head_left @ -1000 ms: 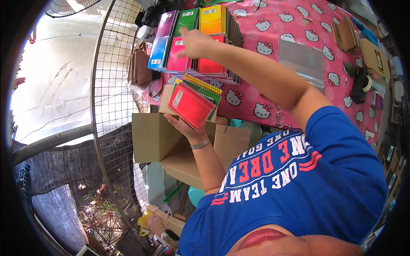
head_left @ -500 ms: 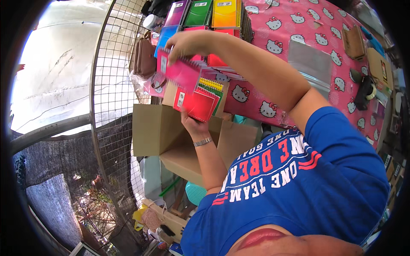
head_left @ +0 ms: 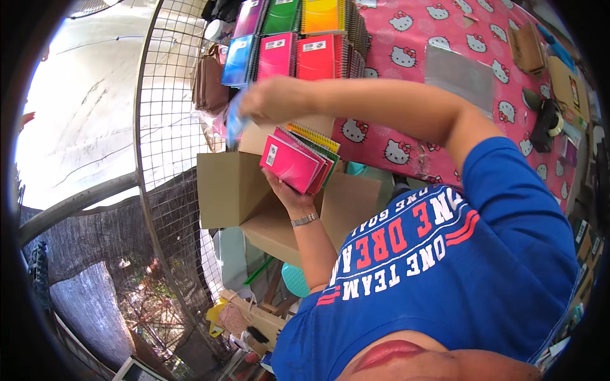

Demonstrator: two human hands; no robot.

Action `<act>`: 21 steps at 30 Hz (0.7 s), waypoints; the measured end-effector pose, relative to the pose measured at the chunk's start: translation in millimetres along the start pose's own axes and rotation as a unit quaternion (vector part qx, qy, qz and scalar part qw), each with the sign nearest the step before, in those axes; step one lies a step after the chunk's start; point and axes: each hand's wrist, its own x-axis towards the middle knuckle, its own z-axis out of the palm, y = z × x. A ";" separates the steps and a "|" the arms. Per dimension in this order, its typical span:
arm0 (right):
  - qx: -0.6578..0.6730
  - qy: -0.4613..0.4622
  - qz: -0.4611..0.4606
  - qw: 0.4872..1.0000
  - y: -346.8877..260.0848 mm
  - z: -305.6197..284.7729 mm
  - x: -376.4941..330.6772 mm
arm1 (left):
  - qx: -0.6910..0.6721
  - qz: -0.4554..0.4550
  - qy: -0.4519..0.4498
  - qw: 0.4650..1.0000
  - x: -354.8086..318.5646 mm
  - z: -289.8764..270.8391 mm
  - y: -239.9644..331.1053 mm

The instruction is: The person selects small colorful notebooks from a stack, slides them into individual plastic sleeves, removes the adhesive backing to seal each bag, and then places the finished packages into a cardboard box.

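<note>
My left hand (head_left: 284, 190) holds up from below a stack of small spiral notebooks (head_left: 295, 162), pink on top with red, green and yellow ones behind. My right hand (head_left: 273, 101) reaches across just above the stack and grips a thin blue notebook (head_left: 232, 119), which is blurred by motion. Both hands hover over an open cardboard box (head_left: 232, 190). Beyond them, rows of spiral notebooks (head_left: 298, 54) in blue, pink, red, green and orange lie on a table with a pink cat-patterned cloth (head_left: 406, 146).
A wire mesh panel (head_left: 168, 114) stands to the left of the table, with a brown bag (head_left: 210, 82) against it. A clear plastic sleeve (head_left: 457, 70), a tape dispenser (head_left: 546, 124) and brown packets (head_left: 527, 47) lie on the cloth at right.
My right hand has drawn back from the notebook rows on the table toward the stack, now carrying a blue notebook. The stack in my left hand stays in about the same place.
</note>
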 end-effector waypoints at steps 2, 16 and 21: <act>0.021 -0.261 0.004 0.965 -39.0 -28.4 -53.5 | -0.080 -0.037 -0.127 0.988 -12.0 10.6 -10.9; 0.087 0.099 0.577 0.806 -90.9 -183.0 -378.5 | 0.397 -0.050 -0.407 0.821 1.2 138.0 -264.9; -0.037 0.201 0.473 0.857 -50.1 -138.1 -489.8 | 0.394 -0.072 -0.503 0.766 16.4 142.4 -331.7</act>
